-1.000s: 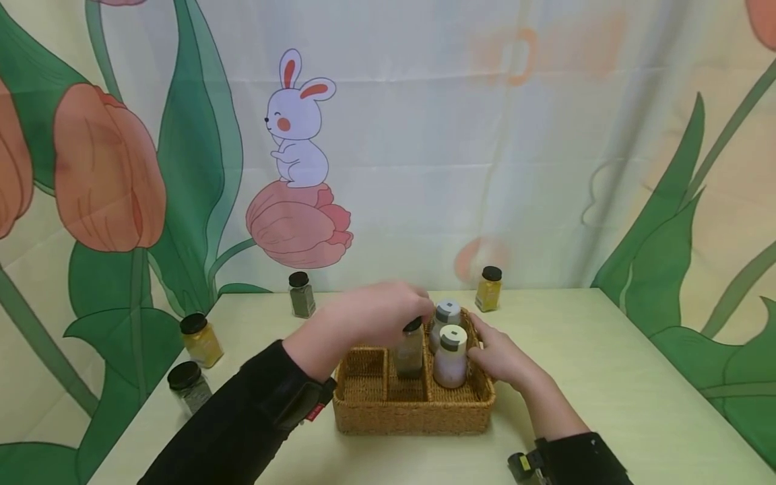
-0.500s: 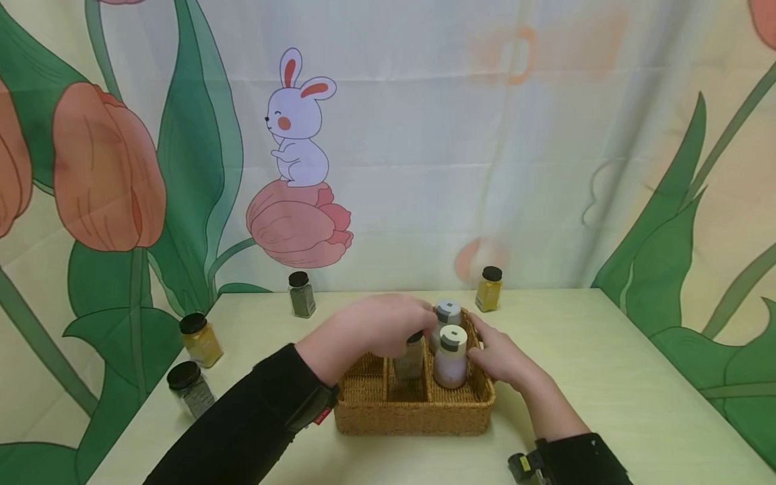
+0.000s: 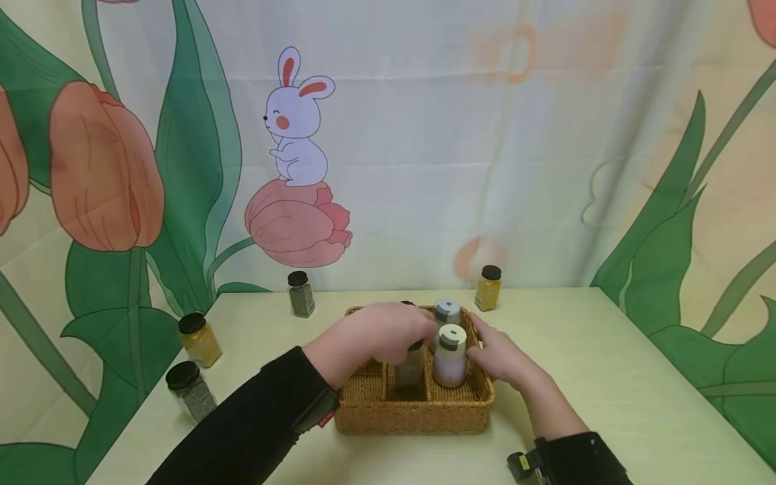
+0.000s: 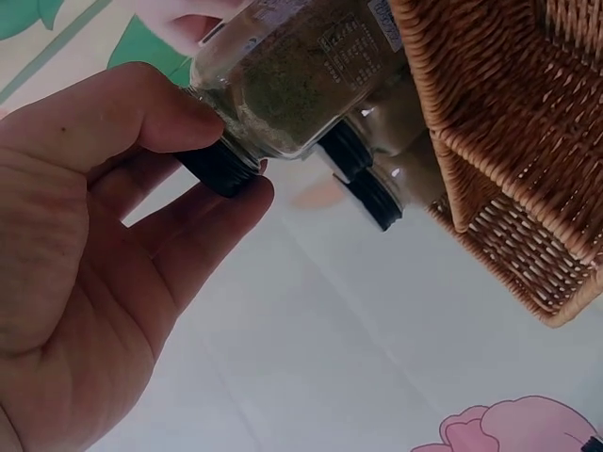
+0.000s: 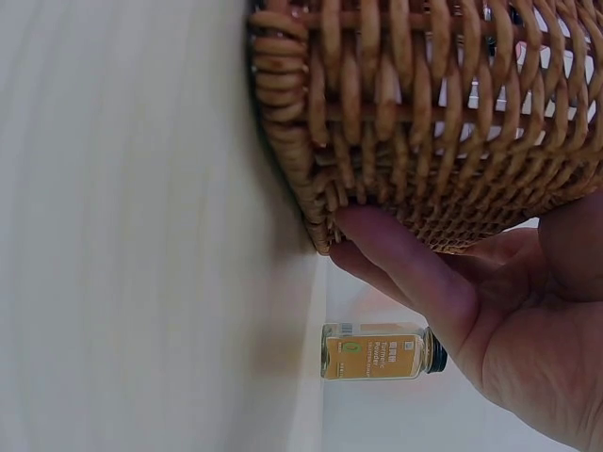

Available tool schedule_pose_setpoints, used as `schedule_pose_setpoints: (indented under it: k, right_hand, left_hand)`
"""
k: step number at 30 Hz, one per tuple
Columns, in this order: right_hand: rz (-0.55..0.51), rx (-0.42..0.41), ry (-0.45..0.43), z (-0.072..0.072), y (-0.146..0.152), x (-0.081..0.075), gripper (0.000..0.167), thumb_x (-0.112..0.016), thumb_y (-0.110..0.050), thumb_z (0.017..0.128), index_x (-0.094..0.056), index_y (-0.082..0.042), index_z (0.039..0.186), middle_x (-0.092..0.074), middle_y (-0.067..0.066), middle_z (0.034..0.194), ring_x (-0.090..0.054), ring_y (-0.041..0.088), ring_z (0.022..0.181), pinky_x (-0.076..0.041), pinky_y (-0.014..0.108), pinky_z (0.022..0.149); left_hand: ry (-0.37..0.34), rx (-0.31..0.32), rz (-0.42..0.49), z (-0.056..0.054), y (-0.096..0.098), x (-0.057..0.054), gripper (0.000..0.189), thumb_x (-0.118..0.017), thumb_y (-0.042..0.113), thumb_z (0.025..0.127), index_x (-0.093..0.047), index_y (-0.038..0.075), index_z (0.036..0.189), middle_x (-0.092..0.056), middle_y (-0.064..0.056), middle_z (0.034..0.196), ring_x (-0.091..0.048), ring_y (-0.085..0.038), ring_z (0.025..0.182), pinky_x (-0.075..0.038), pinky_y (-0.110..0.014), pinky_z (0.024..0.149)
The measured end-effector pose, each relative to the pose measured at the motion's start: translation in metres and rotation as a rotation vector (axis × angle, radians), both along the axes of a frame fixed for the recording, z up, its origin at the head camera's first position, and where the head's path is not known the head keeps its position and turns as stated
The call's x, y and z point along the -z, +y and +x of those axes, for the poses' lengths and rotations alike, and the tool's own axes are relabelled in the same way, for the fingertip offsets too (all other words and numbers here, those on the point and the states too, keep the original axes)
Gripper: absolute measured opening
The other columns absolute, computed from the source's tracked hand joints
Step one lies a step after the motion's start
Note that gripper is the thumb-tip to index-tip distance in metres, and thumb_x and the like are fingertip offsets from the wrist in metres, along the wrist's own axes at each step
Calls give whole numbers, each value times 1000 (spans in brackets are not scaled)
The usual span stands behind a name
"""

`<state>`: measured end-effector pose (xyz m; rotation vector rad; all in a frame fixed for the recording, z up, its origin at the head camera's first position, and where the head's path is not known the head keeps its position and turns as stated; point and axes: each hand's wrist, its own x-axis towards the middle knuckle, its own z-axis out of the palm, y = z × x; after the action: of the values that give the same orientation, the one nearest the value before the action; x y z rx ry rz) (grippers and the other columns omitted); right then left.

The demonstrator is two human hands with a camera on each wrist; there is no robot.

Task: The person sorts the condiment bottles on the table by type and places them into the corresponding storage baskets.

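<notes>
My left hand (image 3: 388, 330) reaches over the middle compartment of a wicker basket (image 3: 412, 417). In the left wrist view its thumb and fingers pinch the black lid of a glass spice jar (image 4: 301, 80) with brownish-green contents. The jar's body (image 3: 409, 369) shows low in that compartment in the head view, the hand partly covering it. Two more black-lidded jars (image 4: 377, 193) appear beside it in the left wrist view. My right hand (image 3: 500, 353) grips the basket's right wall, fingers against the outer weave (image 5: 452, 202). Two pale-capped shakers (image 3: 450, 364) stand in the right compartment.
A yellow turmeric jar (image 3: 488, 289) stands behind the basket on the right. A green-grey jar (image 3: 300, 296) is at the back left. Another yellow jar (image 3: 201, 342) and a dark-lidded jar (image 3: 192, 394) stand along the table's left side, the latter close to my left sleeve.
My left hand has lowered and shifted slightly right over the middle compartment, with the jar sinking a little. Another black lid now shows behind the hand. My right hand stays on the basket.
</notes>
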<state>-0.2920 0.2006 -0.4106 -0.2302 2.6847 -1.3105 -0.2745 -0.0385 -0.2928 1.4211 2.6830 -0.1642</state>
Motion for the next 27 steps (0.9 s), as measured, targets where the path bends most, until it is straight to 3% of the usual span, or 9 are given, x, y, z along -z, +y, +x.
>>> schedule_pose_setpoints:
  k: [13,20,27]
  right_hand:
    - [-12,7,-21,1,0,-1,85,-53,-3,91,-13,-12,165,-37,32,153,-45,16,49,-42,32,46]
    - [-16,4,-18,1,0,-1,85,-53,-3,91,-12,-12,165,-36,33,154,-44,16,49,-43,32,46]
    - [-7,3,-13,1,0,0,85,-53,-3,91,-12,-11,165,-34,35,155,-44,16,49,-41,31,46]
  left_hand:
    - [16,24,-44,-2,4,13,32,-71,-6,87,-74,21,104,-68,8,111,-59,-6,90,-49,-20,78]
    - [48,29,-61,0,5,15,28,-72,-4,88,-73,20,103,-64,10,104,-58,-7,89,-50,-21,78]
    - [83,67,-83,3,5,18,23,-72,-3,89,-70,18,97,-57,10,94,-52,-9,79,-45,-21,69]
